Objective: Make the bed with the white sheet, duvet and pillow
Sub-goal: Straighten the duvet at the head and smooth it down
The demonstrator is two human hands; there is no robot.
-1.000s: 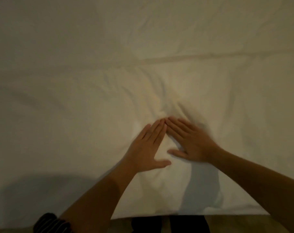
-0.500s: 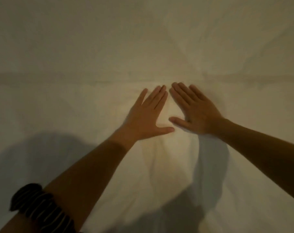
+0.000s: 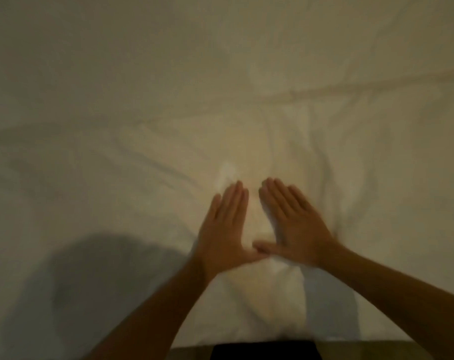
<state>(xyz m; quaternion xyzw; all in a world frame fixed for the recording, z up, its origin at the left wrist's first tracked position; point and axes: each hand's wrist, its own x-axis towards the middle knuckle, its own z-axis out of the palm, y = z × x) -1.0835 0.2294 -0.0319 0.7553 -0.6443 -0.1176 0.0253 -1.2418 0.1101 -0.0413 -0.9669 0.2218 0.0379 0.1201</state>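
Observation:
A white sheet [image 3: 116, 105] covers the whole bed and fills almost the entire head view, with soft wrinkles fanning out around the middle. My left hand [image 3: 224, 229] and my right hand [image 3: 293, 224] lie flat on the sheet side by side, palms down and fingers straight. The two thumb tips meet between them, and the fingertips point away from me. A long crease [image 3: 350, 87] runs across the sheet beyond the hands. No duvet or pillow is visible.
The near edge of the bed [image 3: 116, 341] runs along the bottom of the view. Below it, dark clothing [image 3: 265, 350] and a strip of floor [image 3: 376, 350] show. My shadow [image 3: 103, 281] falls on the sheet at lower left.
Both flat hands slid forward across the sheet toward the crease, then came back toward the near edge. The bed's near edge is in view again.

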